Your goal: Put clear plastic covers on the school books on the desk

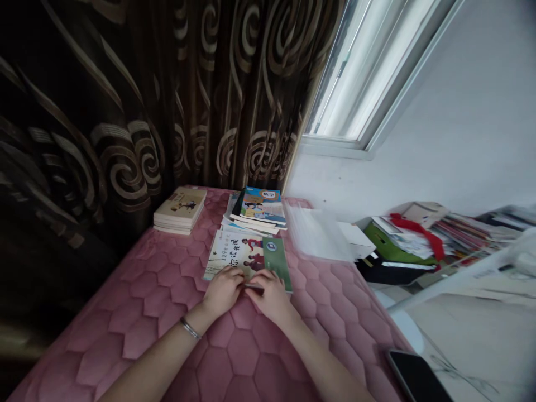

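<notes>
On the pink quilted surface lies a thin book [250, 258] with a white and green cover, printed with large characters and figures in red. My left hand [225, 287] is closed on its near edge, fingers curled over the cover, a silvery bracelet on the wrist. Close beside it, my right hand [270, 291] grips the same edge with the thumb low and the fingers on top. A short greyish strip shows between the two hands; whether it is part of the book I cannot tell. The fingertips are partly hidden.
Behind the book sits a stack of books [262, 204] with a blue cover on top. A tan stack of books [181, 209] stands at the back left. A clear plastic case [316, 231] is to the right, and a phone [419, 375] lies near the right edge. Dark curtains [234, 95] hang behind.
</notes>
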